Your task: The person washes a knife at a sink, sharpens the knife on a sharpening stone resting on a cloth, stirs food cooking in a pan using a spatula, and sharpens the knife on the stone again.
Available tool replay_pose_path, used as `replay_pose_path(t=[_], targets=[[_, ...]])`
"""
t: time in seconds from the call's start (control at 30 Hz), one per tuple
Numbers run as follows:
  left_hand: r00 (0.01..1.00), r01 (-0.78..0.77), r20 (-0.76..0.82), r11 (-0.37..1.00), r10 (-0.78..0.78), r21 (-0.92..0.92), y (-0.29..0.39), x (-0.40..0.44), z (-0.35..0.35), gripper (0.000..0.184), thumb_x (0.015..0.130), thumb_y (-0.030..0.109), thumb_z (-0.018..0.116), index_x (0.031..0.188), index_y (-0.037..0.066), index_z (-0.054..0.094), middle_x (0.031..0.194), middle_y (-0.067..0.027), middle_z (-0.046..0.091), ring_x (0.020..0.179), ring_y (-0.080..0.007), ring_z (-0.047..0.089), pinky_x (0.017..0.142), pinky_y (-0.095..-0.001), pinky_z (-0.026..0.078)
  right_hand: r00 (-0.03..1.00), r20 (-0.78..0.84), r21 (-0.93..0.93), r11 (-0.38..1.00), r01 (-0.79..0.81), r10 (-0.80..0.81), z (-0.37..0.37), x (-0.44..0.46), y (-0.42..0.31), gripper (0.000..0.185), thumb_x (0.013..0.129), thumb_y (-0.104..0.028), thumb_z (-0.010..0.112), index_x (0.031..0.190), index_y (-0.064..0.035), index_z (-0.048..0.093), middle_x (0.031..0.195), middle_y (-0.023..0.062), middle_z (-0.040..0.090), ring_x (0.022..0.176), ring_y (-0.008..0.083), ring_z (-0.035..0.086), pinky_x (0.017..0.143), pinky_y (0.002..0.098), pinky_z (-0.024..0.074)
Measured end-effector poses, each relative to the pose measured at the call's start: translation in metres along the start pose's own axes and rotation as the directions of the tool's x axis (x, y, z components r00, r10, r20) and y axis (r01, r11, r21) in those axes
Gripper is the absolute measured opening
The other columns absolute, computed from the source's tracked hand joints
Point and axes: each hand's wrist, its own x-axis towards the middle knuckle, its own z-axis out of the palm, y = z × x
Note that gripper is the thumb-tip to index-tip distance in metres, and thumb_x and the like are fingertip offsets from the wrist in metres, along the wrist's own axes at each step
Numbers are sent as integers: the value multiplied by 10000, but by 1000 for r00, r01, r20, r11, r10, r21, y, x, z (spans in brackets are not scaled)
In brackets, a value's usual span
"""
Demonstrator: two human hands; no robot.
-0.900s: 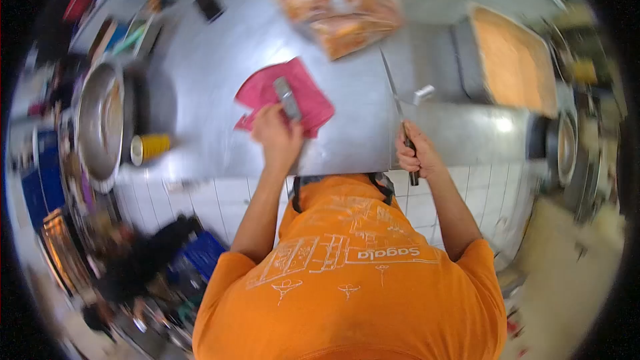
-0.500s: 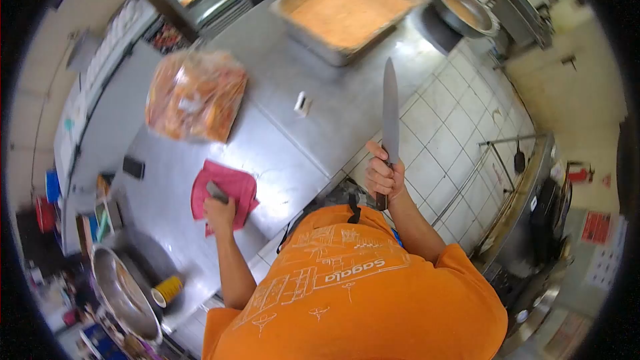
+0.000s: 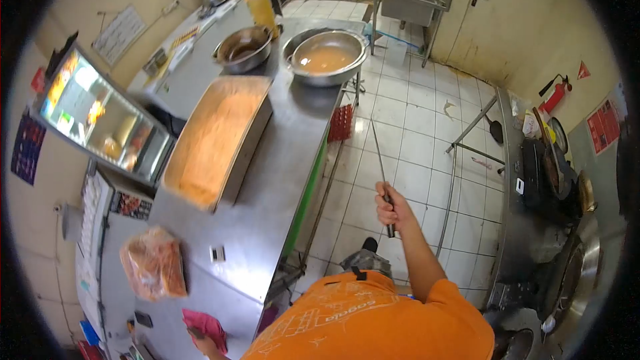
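My right hand [image 3: 395, 207] is closed around the dark handle of a long kitchen knife [image 3: 379, 153]. Its blade points up and away over the tiled floor, seen nearly edge-on. Low in the view, my left hand [image 3: 207, 347] grips a small dark grey block [image 3: 194, 331], whose kind I cannot make out. Beneath that hand a pink cloth [image 3: 213, 325] lies on the steel table [image 3: 263, 253]. A clear plastic bag of orange-red food [image 3: 157, 263] rests beyond the cloth, and a small white object [image 3: 217, 254] lies to its right.
A deep metal tray [image 3: 248, 150] of orange crumbly powder stands on the table. Behind it are a metal bowl [image 3: 320, 80] of cloudy liquid and a darker pot [image 3: 243, 60]. A black phone-like object [image 3: 143, 319] lies at left. Cooking equipment [image 3: 533, 180] lines the right side.
My view has swung up and right, so the table items sit lower and farther left. The knife blade has turned from broadside to nearly edge-on. Both hands keep their holds.
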Motion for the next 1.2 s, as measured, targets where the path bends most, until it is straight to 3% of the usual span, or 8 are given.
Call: replay_pose_path(t=[0.13,0.37,0.4,0.53,0.67,0.9,1.13,1.2], targets=[[987,162,-43,952,-156,260,92,-23,36,469,979,192,526,1438,100,498,1430,-154,558,1277,-328,584,1062,-424,463,857,-513,-267,959,-99,-54,-69,1,-114,348,1074,-514,551,975,-184,502,619,-58,397,392,45,289,354,224,243],[902,426,-125,802,-414,419,122,-92,48,316,973,288,600,1206,89,678,1189,-133,707,1057,-327,711,888,-456,571,778,-613,-221,975,-1,-138,-136,55,-279,416,1080,-357,539,741,-148,417,590,-51,332,426,53,287,364,224,246],[872,484,-178,756,-455,441,112,-98,45,308,973,302,611,1173,88,704,1154,-129,728,1025,-327,730,863,-460,586,801,-587,-174,985,19,-119,-165,69,-303,304,1073,-427,600,928,-161,570,609,-58,388,394,31,299,323,212,219],[628,768,-492,584,-603,265,130,-101,-25,370,907,386,729,1100,71,755,1072,-148,784,965,-357,775,825,-505,626,778,-591,-225,970,96,-214,-212,134,-384,313,1073,-423,602,905,-162,561,602,-48,415,394,37,310,328,215,236],[335,866,-838,492,-432,92,321,-115,-179,545,887,382,750,1317,114,550,1225,-127,717,1031,-367,750,851,-528,599,721,-645,-286,955,81,-254,-262,166,-431,372,1063,-456,603,843,-172,505,595,-50,390,396,55,300,346,233,231],[-185,72,-945,962,271,262,700,-64,-329,344,951,196,664,1294,205,656,1229,-58,754,1048,-311,740,928,-518,551,405,-890,-155,974,164,-209,-376,64,-406,452,1004,-539,668,838,-180,447,593,-51,354,404,69,269,363,260,207],[-201,-868,-850,314,486,385,1141,2,-298,366,1004,217,635,1326,43,646,1200,-169,726,1000,-307,734,848,-429,595,153,-971,-117,921,371,-184,-407,-14,-422,474,1035,-522,629,798,-163,430,603,-40,383,425,82,297,377,261,251],[443,-897,-788,219,428,-385,1255,-5,-231,409,1074,377,551,1224,23,690,1068,-162,727,915,-241,728,757,-408,585,137,-971,-131,915,381,-196,-428,-19,-456,418,1059,-505,594,865,-160,460,620,-39,412,432,84,312,387,270,240]])
